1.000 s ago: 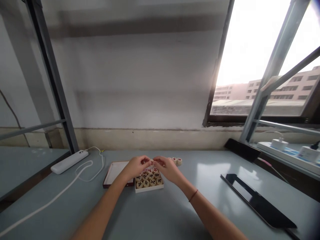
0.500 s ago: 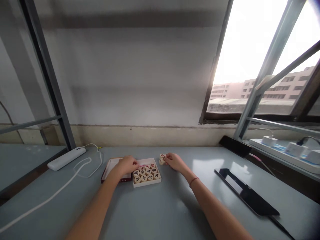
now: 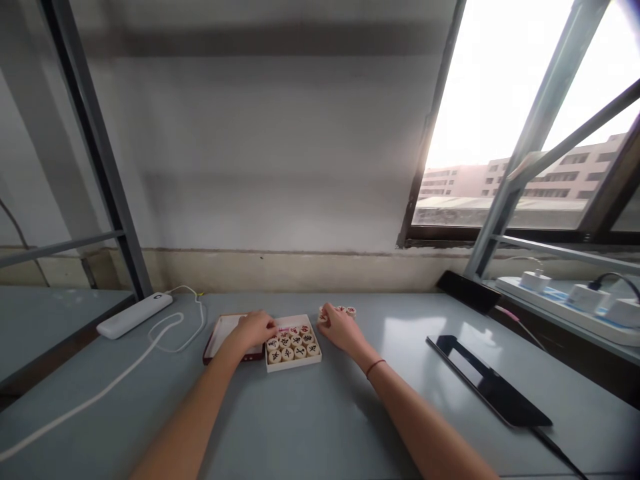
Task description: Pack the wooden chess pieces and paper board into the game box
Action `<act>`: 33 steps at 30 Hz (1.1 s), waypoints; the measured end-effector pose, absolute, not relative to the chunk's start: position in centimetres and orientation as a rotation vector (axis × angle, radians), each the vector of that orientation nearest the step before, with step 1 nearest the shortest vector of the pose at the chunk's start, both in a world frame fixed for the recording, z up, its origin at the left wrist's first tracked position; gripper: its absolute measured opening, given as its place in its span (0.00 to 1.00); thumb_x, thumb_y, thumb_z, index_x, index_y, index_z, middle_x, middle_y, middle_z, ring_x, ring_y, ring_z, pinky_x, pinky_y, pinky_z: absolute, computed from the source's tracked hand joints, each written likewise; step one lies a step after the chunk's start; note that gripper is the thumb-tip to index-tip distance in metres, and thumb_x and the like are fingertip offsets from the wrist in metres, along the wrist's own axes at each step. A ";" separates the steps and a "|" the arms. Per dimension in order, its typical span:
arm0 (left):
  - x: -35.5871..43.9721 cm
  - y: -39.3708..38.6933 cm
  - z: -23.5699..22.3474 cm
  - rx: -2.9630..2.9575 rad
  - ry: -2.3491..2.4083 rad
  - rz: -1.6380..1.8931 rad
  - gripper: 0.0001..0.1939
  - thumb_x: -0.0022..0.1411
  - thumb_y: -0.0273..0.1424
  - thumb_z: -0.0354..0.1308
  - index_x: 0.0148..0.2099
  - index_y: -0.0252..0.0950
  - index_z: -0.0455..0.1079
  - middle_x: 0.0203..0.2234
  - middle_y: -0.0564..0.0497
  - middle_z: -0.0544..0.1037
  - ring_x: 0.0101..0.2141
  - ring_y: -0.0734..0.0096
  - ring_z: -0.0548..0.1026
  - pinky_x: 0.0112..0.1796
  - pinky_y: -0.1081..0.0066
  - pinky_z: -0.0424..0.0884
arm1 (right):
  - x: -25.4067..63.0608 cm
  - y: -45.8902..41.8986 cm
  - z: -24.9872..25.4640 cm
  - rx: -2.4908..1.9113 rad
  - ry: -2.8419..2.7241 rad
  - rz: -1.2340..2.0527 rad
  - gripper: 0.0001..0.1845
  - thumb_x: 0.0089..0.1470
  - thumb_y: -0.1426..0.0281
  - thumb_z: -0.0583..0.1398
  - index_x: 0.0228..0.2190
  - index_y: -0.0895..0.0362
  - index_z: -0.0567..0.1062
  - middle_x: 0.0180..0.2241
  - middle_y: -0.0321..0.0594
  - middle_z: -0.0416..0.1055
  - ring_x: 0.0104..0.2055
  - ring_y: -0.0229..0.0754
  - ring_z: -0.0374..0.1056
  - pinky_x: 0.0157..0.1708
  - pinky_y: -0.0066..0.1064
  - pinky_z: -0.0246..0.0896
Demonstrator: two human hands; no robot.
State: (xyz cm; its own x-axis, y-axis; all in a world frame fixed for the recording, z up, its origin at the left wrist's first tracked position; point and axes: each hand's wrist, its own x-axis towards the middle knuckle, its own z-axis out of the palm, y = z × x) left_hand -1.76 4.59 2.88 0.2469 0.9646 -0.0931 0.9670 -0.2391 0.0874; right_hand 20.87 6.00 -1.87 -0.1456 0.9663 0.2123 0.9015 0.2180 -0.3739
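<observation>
A shallow white box (image 3: 293, 365) of round xiangqi pieces sits in the middle of the table, its pieces in rows with black and red characters. At its upper left corner, my left hand (image 3: 257, 328) is closed, fingertips on the rim; the hand partly covers the open dark red lid (image 3: 213, 341). Beyond the box's right side, my right hand (image 3: 341, 328) pinches a cream xiangqi piece (image 3: 323, 319), mostly hidden by the fingers. Behind that hand, several red-marked pieces (image 3: 351, 311) stand in a short row on the table.
A white power bank (image 3: 134, 315) with a white cable lies at the left. To the right are a black tablet-like device (image 3: 487, 380), a dark phone-like slab (image 3: 469, 292) and a power strip with plugs (image 3: 570, 300). Metal posts rise at both sides.
My right hand has shifted left, to the near left side of the loose pieces; more red pieces now show behind it. My left hand has stayed at the box corner.
</observation>
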 end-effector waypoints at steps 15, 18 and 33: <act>-1.9 5.0 2.3 2.456 1.846 0.045 0.14 0.58 0.35 0.49 0.39 0.43 0.76 0.39 0.46 0.74 0.43 0.60 0.69 0.41 0.69 0.64 | 21.2 5.5 -1.2 -1.913 -2.065 0.183 0.12 0.53 0.64 0.52 0.39 0.55 0.62 0.36 0.46 0.69 0.34 0.44 0.67 0.24 0.27 0.45; -2.1 5.0 2.3 2.460 1.840 0.064 0.14 0.59 0.36 0.48 0.40 0.44 0.75 0.39 0.46 0.73 0.44 0.58 0.67 0.41 0.69 0.64 | 21.3 5.3 -0.8 -1.917 -2.044 0.194 0.12 0.54 0.64 0.51 0.40 0.55 0.61 0.34 0.46 0.70 0.34 0.45 0.67 0.24 0.27 0.45; -2.2 4.8 2.8 2.435 1.764 0.050 0.12 0.57 0.38 0.54 0.40 0.40 0.75 0.42 0.46 0.70 0.48 0.58 0.65 0.46 0.68 0.62 | 20.9 5.0 0.2 -1.859 -1.943 0.229 0.16 0.55 0.61 0.49 0.43 0.54 0.63 0.31 0.43 0.72 0.34 0.44 0.66 0.25 0.27 0.44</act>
State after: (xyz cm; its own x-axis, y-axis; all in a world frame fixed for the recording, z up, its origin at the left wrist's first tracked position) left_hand -2.19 4.76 2.78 0.3141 0.9480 -0.0518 0.9435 -0.3056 0.1281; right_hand 20.90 5.03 0.19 -0.0005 0.9804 0.1970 0.9078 0.0831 -0.4111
